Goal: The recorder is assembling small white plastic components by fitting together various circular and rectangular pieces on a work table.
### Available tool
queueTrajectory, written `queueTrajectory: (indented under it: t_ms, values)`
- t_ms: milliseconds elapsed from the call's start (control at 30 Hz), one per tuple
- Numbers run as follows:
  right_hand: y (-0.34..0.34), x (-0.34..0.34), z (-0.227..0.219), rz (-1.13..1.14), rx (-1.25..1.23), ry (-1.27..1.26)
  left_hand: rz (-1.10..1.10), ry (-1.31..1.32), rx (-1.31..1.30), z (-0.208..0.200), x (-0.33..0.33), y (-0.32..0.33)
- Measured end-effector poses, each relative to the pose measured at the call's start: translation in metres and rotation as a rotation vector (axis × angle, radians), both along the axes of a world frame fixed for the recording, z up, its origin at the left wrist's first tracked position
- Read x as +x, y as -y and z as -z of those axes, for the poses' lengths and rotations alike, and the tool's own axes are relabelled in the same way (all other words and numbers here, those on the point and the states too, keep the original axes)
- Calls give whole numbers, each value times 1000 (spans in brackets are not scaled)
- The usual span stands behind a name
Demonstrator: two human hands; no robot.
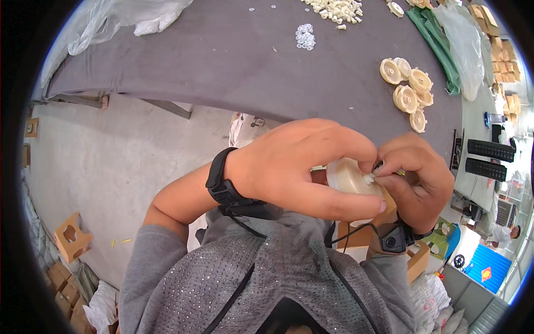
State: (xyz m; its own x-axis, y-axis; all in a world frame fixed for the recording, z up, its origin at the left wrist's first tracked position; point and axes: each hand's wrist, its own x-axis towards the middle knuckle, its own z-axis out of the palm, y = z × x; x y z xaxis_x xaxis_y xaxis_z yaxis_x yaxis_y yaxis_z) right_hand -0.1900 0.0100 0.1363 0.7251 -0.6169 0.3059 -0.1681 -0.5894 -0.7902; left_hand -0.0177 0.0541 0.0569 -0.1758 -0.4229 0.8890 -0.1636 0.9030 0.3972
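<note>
In front of my chest, beyond the table's near edge, my left hand (295, 167) is closed round a cream round plastic part (349, 176), thumb on the near side and fingers on the far side. My right hand (420, 175) pinches a small white plastic piece (369, 178) against the middle of that part's right-hand face. Both hands touch there, and the fingertips partly hide the small piece. Past my right hand, on the cloth, lie several cream round plastic parts (406, 99) with raised centres and small tabs on the rim.
A grey cloth covers the table (222, 61). On it are a heap of small cream plastic pieces (334, 10), a cluster of translucent rings (305, 38), a green bag (436, 47) and clear plastic sheeting (119, 19). A cardboard piece (73, 237) lies on the floor at left.
</note>
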Motion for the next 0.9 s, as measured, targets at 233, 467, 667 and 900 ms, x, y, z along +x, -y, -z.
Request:
queueTrajectory:
  t_ms: [233, 467, 667, 900]
  values:
    - [7, -8, -1, -197, 44, 17, 46, 41, -34, -5, -2, -2]
    - [3, -8, 1, -184, -148, -11, -40, -30, -147, 2, -4, -1]
    - [9, -15, 10, -64, -198, -38, 80, 9, 337, -6, 8, 3]
    - [34, -29, 63, 577, 150, 178, -160, -127, 725, 11, -14, 28]
